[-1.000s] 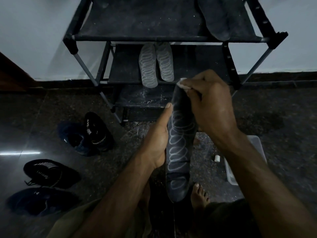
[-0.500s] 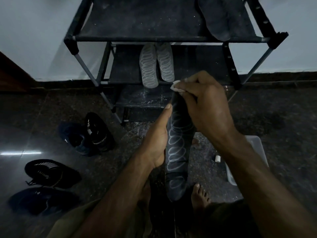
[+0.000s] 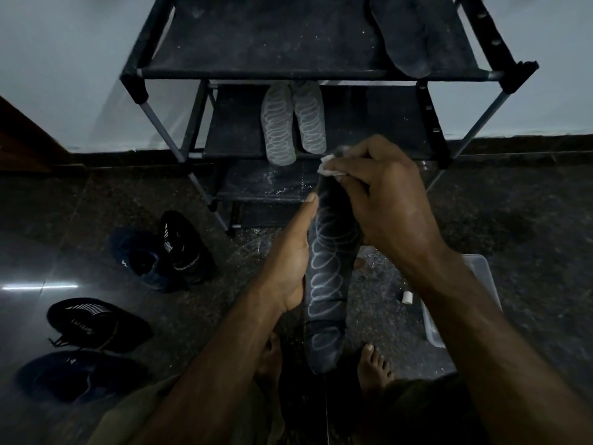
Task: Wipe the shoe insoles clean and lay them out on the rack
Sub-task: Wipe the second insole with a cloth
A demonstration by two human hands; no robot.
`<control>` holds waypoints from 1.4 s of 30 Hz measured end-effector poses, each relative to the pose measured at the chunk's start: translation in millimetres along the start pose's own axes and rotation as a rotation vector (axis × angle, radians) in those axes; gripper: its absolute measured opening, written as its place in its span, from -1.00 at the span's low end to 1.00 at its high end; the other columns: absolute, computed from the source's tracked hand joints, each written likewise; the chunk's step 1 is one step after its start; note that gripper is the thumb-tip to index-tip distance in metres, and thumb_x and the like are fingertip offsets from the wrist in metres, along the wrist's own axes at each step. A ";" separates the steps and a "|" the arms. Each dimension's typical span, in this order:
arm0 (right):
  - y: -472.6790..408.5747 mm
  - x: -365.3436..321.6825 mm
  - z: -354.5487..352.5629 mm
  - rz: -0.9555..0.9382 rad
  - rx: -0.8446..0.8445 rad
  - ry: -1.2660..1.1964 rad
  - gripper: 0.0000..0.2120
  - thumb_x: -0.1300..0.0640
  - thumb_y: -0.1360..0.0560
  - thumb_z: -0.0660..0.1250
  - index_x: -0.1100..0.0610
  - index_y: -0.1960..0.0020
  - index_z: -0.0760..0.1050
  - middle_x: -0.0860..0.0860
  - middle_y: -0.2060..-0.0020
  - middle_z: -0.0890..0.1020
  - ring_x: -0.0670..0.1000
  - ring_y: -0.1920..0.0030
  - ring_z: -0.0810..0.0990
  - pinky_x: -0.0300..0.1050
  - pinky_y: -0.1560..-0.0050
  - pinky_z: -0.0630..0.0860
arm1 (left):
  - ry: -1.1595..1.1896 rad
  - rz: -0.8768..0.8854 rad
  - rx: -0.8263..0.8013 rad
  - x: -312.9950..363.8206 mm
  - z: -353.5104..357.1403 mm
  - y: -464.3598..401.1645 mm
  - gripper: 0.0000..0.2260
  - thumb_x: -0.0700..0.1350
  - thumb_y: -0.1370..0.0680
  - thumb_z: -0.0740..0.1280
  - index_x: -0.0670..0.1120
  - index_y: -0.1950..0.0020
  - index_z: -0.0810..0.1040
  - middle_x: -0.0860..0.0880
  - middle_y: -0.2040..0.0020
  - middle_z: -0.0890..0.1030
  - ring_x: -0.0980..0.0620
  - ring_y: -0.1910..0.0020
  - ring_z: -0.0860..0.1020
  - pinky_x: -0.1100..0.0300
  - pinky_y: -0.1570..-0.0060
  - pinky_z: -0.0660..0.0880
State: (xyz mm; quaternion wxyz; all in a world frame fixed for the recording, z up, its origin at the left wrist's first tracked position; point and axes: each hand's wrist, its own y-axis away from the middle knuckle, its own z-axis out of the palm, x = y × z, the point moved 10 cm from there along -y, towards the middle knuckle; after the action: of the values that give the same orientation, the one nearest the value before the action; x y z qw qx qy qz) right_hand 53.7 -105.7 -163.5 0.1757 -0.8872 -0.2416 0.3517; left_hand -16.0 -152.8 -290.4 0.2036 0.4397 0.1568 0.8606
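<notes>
Your left hand (image 3: 288,261) grips the insole (image 3: 330,274) along its edge, while your right hand (image 3: 382,194) pinches a wipe (image 3: 329,167) closed-fingered against its far tip.

Bare arms, bare feet, olive-drab clothing at the bottom edge

Both forearms run bare from the lower frame up to the hands, with no sleeves, watch, bracelet or rings visible; the left hand (image 3: 290,261) sits at centre and the right hand (image 3: 390,200) just above and to its right, each with short, pale fingernails. 2 bare feet show near the bottom centre, the right one with 5 toes visible, the left one mostly hidden. A dull olive-green cloth garment (image 3: 138,419) covers the lap across the bottom edge, darker on the right side.
</notes>
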 end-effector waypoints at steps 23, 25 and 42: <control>9.9 -15.5 28.5 -0.098 -0.240 -0.017 -0.86 0.14 -0.49 0.39 0.03 0.00 0.69 -0.05 0.08 0.65 0.03 -0.01 0.56 0.11 0.02 0.45 | 0.169 0.056 0.002 14.8 -6.9 0.7 -0.51 0.13 -0.65 0.06 -0.14 -0.05 0.68 -0.19 0.03 0.69 -0.08 0.10 0.69 0.08 0.09 0.64; 8.9 -11.8 26.0 -0.094 -0.232 0.062 -0.86 0.12 -0.47 0.38 -0.02 0.03 0.69 -0.07 0.07 0.66 0.07 -0.04 0.53 0.08 0.01 0.35 | 0.179 0.054 0.004 16.3 -6.0 1.3 -0.51 0.11 -0.65 0.06 -0.16 -0.02 0.68 -0.18 0.06 0.69 -0.08 0.13 0.68 0.09 0.09 0.62; 4.4 20.3 0.7 0.098 -0.043 0.138 -0.86 0.08 -0.50 0.39 -0.05 -0.04 0.66 -0.02 0.02 0.66 0.09 -0.03 0.55 0.11 -0.04 0.44 | 0.096 0.041 0.105 8.8 -11.6 -2.1 -0.53 0.14 -0.63 0.14 -0.20 -0.24 0.56 -0.23 -0.05 0.61 -0.15 0.09 0.60 0.04 0.15 0.60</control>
State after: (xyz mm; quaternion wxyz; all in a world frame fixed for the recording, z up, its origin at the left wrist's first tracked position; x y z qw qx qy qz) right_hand 67.5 -98.0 -177.0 0.1556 -0.9236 -0.1927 0.2927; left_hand -29.7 -147.8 -291.7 0.1546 0.4110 0.2023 0.8753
